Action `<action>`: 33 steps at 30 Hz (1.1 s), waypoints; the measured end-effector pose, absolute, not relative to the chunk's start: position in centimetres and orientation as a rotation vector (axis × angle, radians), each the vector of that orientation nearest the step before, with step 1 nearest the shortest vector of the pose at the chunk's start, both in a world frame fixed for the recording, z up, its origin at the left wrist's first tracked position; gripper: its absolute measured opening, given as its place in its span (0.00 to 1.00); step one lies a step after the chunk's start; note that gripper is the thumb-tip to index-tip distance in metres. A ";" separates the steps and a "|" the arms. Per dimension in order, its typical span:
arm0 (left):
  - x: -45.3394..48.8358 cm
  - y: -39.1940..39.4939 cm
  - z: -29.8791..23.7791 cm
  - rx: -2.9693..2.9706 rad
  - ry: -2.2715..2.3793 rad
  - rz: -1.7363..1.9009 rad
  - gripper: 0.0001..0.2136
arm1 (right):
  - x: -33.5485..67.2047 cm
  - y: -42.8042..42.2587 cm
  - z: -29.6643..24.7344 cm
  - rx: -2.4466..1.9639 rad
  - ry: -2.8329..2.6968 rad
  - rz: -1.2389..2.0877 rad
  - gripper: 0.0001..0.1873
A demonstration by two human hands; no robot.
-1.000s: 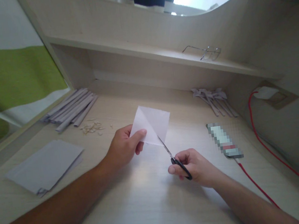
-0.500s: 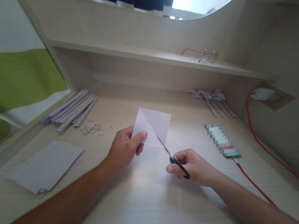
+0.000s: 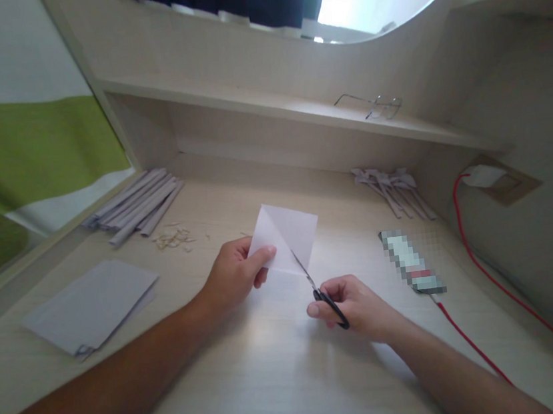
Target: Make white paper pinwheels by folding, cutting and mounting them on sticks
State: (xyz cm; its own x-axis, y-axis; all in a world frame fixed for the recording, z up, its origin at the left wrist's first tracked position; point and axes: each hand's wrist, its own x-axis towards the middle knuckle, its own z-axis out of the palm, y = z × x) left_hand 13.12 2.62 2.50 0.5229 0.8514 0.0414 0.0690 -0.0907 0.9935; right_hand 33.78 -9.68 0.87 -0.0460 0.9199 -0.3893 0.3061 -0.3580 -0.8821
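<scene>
A square sheet of white paper (image 3: 293,230) with a diagonal crease is held above the desk. My left hand (image 3: 238,272) pinches its left side, thumb on top and fingers underneath. Black-handled scissors (image 3: 329,304) sit in my right hand (image 3: 356,304), which is closed around the finger loops. Their blades lie at the paper's lower right edge, pointing up along the crease line, and look nearly closed. Part of the far side of the sheet's grip is hidden behind the paper.
Rolled paper tubes (image 3: 138,204) and scattered rubber bands (image 3: 173,238) lie at the back left, above stacked paper sheets (image 3: 91,303). Paper pinwheel-like pieces on sticks (image 3: 392,186) rest at the back right. Nearby are a phone (image 3: 411,261), a red cable (image 3: 474,340) and, on the shelf, glasses (image 3: 382,108).
The view has shifted slightly. My left hand and the paper sit a touch further right and lower in view; the scissors stay almost in place at the paper's edge.
</scene>
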 end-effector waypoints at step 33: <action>13.1 2.4 2.3 1.542 0.804 0.795 0.18 | 33.9 -9.6 0.7 -1.739 -1.352 1.352 0.27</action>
